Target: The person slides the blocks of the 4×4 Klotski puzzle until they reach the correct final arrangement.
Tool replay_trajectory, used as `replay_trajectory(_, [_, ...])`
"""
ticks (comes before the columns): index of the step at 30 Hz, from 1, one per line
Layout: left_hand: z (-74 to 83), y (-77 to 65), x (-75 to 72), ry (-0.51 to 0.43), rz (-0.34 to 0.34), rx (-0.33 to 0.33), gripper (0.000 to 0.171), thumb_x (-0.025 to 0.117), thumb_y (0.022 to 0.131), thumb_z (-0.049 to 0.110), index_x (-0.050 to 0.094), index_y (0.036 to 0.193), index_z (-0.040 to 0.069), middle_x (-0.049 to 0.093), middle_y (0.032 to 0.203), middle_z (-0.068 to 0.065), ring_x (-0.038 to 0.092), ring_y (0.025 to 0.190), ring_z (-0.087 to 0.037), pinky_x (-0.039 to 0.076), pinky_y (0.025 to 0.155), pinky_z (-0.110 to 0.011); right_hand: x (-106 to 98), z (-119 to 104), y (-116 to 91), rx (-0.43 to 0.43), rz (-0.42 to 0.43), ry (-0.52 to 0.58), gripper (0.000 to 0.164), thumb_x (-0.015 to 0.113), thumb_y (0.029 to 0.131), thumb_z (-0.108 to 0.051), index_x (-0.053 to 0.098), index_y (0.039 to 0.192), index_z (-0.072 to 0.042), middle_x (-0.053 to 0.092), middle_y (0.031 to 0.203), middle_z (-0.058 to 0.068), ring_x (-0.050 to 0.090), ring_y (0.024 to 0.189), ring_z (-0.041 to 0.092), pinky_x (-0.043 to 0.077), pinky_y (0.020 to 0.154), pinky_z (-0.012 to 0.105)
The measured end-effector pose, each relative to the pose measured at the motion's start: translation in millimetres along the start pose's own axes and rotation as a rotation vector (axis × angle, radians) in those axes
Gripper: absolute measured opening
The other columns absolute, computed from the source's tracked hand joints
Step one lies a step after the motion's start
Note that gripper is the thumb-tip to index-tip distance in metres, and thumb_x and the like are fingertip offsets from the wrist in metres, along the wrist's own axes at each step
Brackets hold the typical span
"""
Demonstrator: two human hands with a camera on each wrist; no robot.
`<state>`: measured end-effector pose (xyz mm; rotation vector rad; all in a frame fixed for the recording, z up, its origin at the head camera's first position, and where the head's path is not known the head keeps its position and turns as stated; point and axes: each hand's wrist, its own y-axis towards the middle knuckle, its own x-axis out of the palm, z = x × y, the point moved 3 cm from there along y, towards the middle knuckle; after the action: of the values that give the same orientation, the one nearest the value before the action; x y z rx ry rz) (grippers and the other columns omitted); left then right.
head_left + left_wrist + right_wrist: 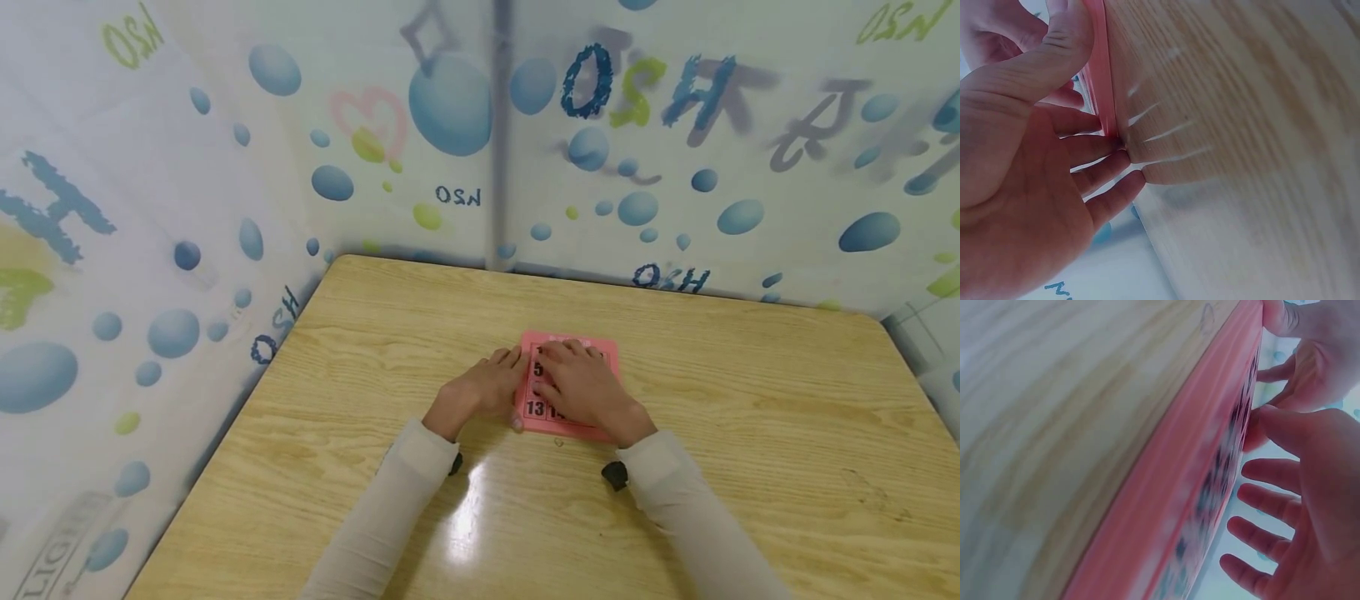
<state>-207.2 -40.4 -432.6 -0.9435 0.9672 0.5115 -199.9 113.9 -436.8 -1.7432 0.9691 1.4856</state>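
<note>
A pink number sliding puzzle (570,430) lies flat on the wooden table, with black numbers such as 5 and 13 on its tiles. My left hand (487,385) rests along its left side, thumb by the near-left corner. In the left wrist view, the left fingers (1110,194) are fairly straight, with their tips down at the puzzle's edge and the tabletop. My right hand (581,382) spreads over the numbered face and hides many tiles. The right wrist view shows the right fingers (1266,503) apart and slightly bent over the tiles; exact contact is unclear.
The wooden table (750,400) extends around the puzzle on all sides. Behind it and at the left stand fabric walls (660,192) printed with blue drops and letters. A dark device (615,476) sits under the right wrist.
</note>
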Motion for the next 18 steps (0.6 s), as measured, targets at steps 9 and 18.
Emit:
replay_trajectory(9, [0.0, -0.3, 1.2, -0.028, 0.007, -0.003, 0.114, 0.077, 0.080, 0.046, 0.005, 0.160, 0.009, 0.005, 0.167, -0.010, 0.006, 0.154, -0.027, 0.017, 0.125, -0.043, -4, 21, -17, 0.042, 0.058, -0.024, 0.047, 0.055, 0.100, -0.040, 0.062, 0.133, -0.008, 0.054, 0.141, 0.014, 0.045, 0.132, 0.035, 0.039, 0.107, 0.059])
replay_trajectory(18, [0.4, -0.1, 1.1, -0.052, 0.019, 0.000, 0.115, 0.080, 0.079, 0.043, 0.006, 0.160, 0.008, 0.005, 0.167, -0.011, 0.006, 0.154, -0.027, 0.016, 0.125, -0.044, -6, 33, -28, 0.086, 0.051, -0.032, 0.045, 0.056, 0.100, -0.039, 0.063, 0.132, -0.008, 0.056, 0.138, 0.013, 0.044, 0.132, 0.035, 0.039, 0.107, 0.060])
